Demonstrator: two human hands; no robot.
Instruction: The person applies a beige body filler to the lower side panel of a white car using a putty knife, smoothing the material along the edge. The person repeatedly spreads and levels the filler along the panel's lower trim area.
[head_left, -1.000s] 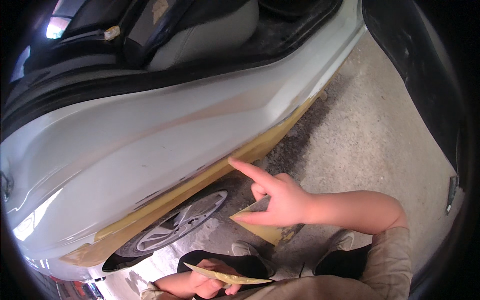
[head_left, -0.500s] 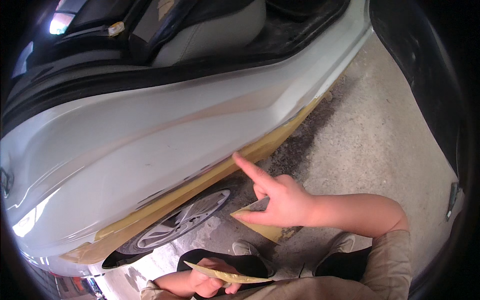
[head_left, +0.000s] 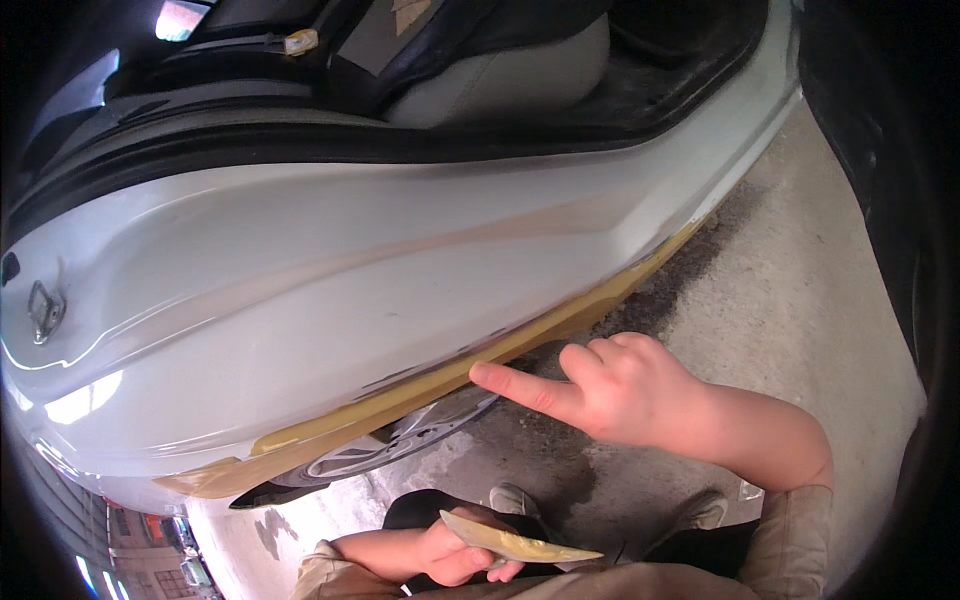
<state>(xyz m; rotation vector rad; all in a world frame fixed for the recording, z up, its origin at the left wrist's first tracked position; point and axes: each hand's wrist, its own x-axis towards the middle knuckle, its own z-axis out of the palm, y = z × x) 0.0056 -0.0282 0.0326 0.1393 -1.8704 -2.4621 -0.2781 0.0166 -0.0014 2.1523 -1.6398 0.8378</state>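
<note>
A pale car body panel [head_left: 400,290] curves across the view, with a band of yellow body filler [head_left: 400,392] along its wheel-arch edge. My right hand [head_left: 635,395] stretches its index finger to that band, the tip at or just touching its edge. Its other fingers are curled; anything in them is hidden. Low in front of me, my left hand [head_left: 450,555] grips a thin, flat putty board [head_left: 515,543] with yellow filler smeared on it.
Below the arch a spoked wheel [head_left: 400,440] shows in part. Car seats [head_left: 500,85] lie beyond the door opening, and a dark panel [head_left: 860,150] stands at the right. My shoes [head_left: 515,500] are on the stained concrete floor [head_left: 790,290].
My view has shifted, so the car sits further right and lower. My right hand has turned over, its index finger still at the filler edge; the filler spreader seen in it is now out of sight.
</note>
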